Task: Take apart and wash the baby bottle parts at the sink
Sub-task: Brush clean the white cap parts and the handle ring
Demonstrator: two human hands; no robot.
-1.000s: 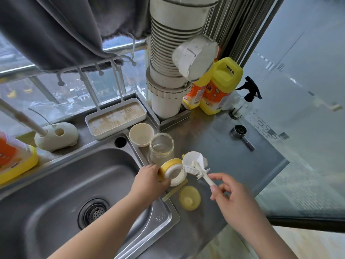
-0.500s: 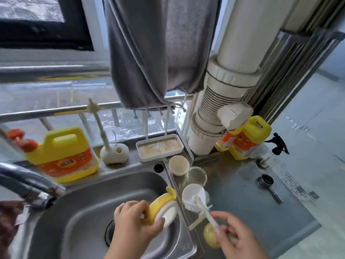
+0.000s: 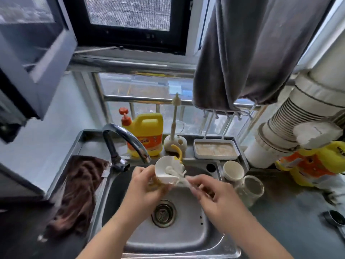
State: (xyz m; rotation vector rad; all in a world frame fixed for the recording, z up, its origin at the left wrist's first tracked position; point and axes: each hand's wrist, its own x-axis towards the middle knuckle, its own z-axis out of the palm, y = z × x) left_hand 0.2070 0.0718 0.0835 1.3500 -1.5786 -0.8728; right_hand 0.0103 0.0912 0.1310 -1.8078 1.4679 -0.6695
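From the head camera I see my left hand (image 3: 144, 187) gripping the white-and-yellow plastic bottle collar (image 3: 169, 170) over the steel sink (image 3: 175, 238), under the chrome tap (image 3: 127, 141), while my right hand (image 3: 217, 200) pinches the white brush (image 3: 177, 174) against it.

We cannot make out the brush (image 3: 175, 171) head where it meets the white-and-yellow bottle part (image 3: 168, 170), both smeared by motion blur. The left hand (image 3: 144, 186) hides that part's lower side, and the right edge cuts off the yellow jug (image 3: 317, 165).
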